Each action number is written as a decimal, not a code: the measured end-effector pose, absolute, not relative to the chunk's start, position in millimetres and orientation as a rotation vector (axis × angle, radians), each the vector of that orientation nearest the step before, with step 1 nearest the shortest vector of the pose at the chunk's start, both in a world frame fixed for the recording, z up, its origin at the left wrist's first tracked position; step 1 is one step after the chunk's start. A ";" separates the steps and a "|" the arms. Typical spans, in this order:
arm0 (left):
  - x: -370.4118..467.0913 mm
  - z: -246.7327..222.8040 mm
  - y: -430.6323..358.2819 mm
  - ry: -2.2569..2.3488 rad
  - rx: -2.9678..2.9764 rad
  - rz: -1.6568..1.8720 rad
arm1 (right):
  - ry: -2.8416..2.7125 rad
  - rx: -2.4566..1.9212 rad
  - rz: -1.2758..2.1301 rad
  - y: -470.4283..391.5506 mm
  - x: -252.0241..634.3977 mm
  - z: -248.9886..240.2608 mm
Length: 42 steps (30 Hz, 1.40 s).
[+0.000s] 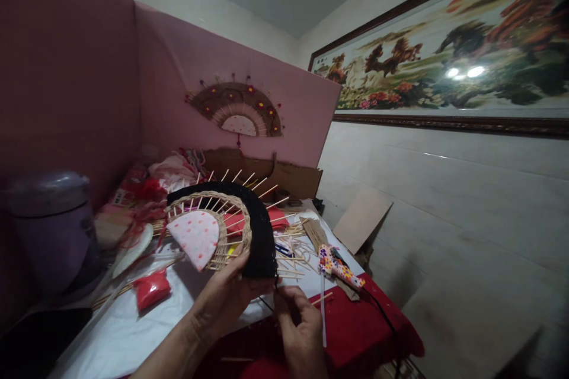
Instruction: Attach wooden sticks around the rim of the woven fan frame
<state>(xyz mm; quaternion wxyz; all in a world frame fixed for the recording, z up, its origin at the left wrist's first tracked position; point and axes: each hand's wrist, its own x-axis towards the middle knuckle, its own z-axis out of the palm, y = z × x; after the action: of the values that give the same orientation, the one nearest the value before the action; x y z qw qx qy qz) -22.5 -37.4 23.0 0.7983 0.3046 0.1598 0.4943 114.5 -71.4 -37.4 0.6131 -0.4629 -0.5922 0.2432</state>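
My left hand [229, 290] grips the lower right end of a fan-shaped craft [262, 231], held up tilted over the table. It has a half-round centre of white cloth with red dots [198, 235], a woven tan band, a wide black band and thin wooden sticks poking out past the rim. Just below the black band's end, my right hand [299, 320] pinches a thin black cord [276, 287]. Its fingertips are close together and partly hide the cord.
A flower-patterned glue gun [340, 266] with a black cable lies at the table's right. Loose sticks, a red packet [152, 290] and a paper plate [132, 250] lie around. A lidded bin [51, 237] stands left. A finished-looking fan [240, 108] hangs on the pink board [178, 53].
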 end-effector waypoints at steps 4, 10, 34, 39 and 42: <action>-22.7 21.7 -36.1 0.320 0.632 1.057 | -1.308 -1.078 0.604 -64.7 121.7 -29.1; -22.0 24.9 -36.4 0.325 0.633 1.046 | -1.307 -1.065 0.624 -59.6 124.8 -15.7; -21.3 20.3 -34.6 0.352 0.680 1.028 | -1.203 -1.095 0.658 -47.2 136.5 -3.1; -21.2 22.2 -35.6 0.376 0.661 1.025 | -1.214 -1.127 0.638 -49.8 137.5 -3.2; -21.2 22.7 -36.5 0.380 0.664 1.036 | -1.218 -1.120 0.620 -48.5 138.2 -2.7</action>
<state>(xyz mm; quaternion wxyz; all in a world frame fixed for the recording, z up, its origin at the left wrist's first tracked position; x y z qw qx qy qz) -21.2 -36.5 22.7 0.7996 0.3095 0.1773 0.4831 138.2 -48.5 -2.7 0.6346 -0.4899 -0.5327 0.2711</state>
